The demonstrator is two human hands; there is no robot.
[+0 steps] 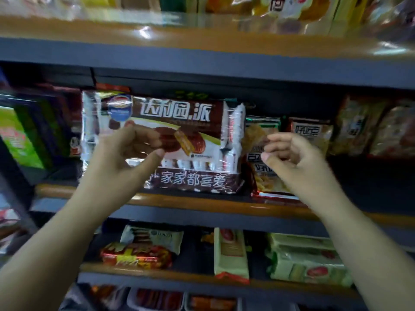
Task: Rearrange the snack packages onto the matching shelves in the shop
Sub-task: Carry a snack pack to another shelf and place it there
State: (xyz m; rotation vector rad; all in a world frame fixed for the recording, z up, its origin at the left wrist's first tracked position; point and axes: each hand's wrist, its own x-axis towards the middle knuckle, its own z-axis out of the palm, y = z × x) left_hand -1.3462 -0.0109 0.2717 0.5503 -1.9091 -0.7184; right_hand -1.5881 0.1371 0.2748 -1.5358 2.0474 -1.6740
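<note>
Pie pack [177, 140] stands upright on the middle shelf [202, 202] just behind the left hand [125, 153], label outward for display; right hand [289, 156] beside it, both hands' fingers loosely curled, gripping nothing.

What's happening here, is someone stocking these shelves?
Yes, it looks like shelf tidying in a shop. A person reaches both bare hands up to the middle shelf. The left hand is in front of a big brown chocolate pie pack standing on that shelf, fingers curled near it but not clearly gripping. The right hand hovers loosely curled before a smaller snack bag beside it. More packs lie on the shelf below.
</note>
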